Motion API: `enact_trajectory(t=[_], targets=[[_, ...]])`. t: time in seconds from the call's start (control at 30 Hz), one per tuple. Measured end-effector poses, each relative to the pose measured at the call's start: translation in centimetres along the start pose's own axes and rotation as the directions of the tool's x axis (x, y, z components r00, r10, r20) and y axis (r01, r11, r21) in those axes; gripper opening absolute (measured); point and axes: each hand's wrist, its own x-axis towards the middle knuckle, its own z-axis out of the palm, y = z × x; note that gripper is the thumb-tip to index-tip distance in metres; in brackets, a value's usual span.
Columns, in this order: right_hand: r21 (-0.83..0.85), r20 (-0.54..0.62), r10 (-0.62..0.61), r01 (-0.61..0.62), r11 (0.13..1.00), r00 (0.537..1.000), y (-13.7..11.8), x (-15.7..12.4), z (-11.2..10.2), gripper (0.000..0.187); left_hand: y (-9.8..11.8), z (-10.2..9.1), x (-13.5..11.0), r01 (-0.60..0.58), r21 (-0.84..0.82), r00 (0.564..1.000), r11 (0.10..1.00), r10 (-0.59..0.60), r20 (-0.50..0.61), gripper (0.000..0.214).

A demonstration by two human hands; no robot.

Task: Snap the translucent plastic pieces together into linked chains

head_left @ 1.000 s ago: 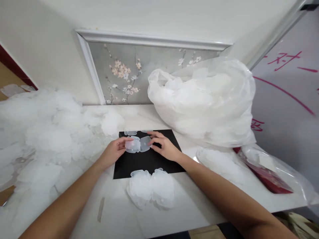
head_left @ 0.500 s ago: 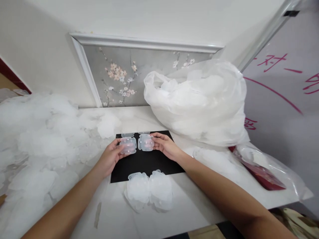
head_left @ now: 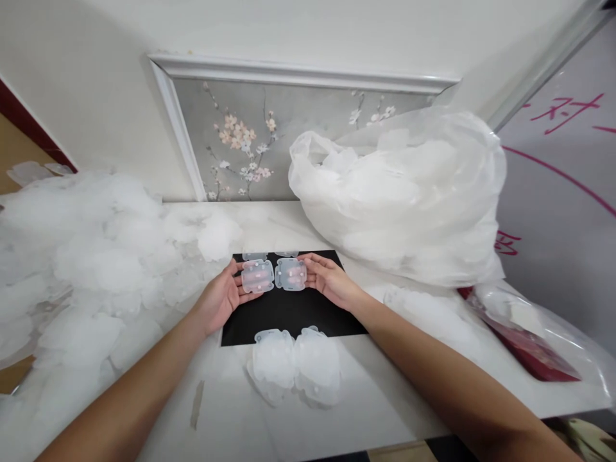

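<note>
A black mat [head_left: 289, 314] lies on the white table. My left hand [head_left: 222, 296] holds the left half of an opened clear plastic clamshell piece [head_left: 258, 276] above the mat. My right hand [head_left: 330, 280] grips the right half [head_left: 290, 274] of the same piece, fingers curled behind it. Both halves face me, side by side. Just behind them, more clear pieces [head_left: 269, 255] lie at the mat's far edge. A stack of similar opened clear pieces [head_left: 293, 364] rests at the mat's near edge.
A large heap of loose clear plastic pieces [head_left: 91, 256] covers the table's left side. A big translucent bag [head_left: 399, 199] full of them stands at the right, with a red package in plastic [head_left: 524, 343] beyond. A floral framed panel [head_left: 250, 147] leans on the wall.
The clear piece, folded together a second ago, has been opened into two halves side by side. Both hands shifted slightly apart and the view swayed a little.
</note>
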Motion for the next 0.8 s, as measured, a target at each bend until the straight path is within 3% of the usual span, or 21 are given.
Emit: enact_trajectory(t=[0.2, 0.3, 0.4, 0.47, 0.53, 0.6, 0.7, 0.77, 0.8], targets=[[-0.065, 0.021, 0.005, -0.004, 0.998, 1.0, -0.1, -0.3, -0.2, 0.035, 0.0, -0.1, -0.4, -0.065, 0.12, 0.998, 0.991, 0.062, 0.03, 0.033], [-0.205, 0.189, 0.101, -0.061, 0.977, 0.977, -0.9, -1.0, -0.3, 0.035, 0.0, 0.1, -1.5, -0.109, 0.378, 0.973, 0.919, 0.022, 0.229, 0.027], [-0.501, 0.434, 0.31, -0.059, 0.863, 0.846, -1.9, -2.2, 0.2, 0.032, -0.6, 0.7, -3.0, -0.16, 0.669, 0.878, 0.726, -0.205, 0.433, 0.029], [-0.691, 0.52, 0.368, 0.127, 0.711, 0.771, -2.6, -3.0, 0.8, 0.03, -0.9, 1.2, -3.6, -0.286, 0.806, 0.861, 0.517, -0.23, 0.453, 0.03], [-0.76, 0.562, 0.318, 0.326, 0.562, 0.763, -3.0, -3.4, 1.2, 0.03, -1.1, 1.5, -3.7, -0.388, 0.856, 0.876, 0.341, -0.153, 0.458, 0.036], [-0.773, 0.549, 0.188, 0.41, 0.484, 0.814, -3.1, -3.1, 1.3, 0.03, -1.0, 1.4, -3.2, -0.439, 0.856, 0.887, 0.274, -0.02, 0.461, 0.035], [-0.841, 0.411, -0.116, 0.425, 0.334, 0.904, -2.4, -1.7, 0.6, 0.02, -0.8, 0.4, -1.4, -0.472, 0.859, 0.863, 0.2, 0.303, 0.404, 0.021], [-0.899, 0.347, -0.279, 0.402, 0.173, 0.896, -1.4, -0.2, -0.2, 0.019, -0.9, -0.5, 0.2, -0.451, 0.878, 0.816, 0.162, 0.474, 0.332, 0.019], [-0.918, 0.334, -0.307, 0.381, 0.109, 0.891, -0.8, 0.5, -0.6, 0.022, -1.1, -1.0, 1.0, -0.446, 0.879, 0.806, 0.167, 0.501, 0.314, 0.02]])
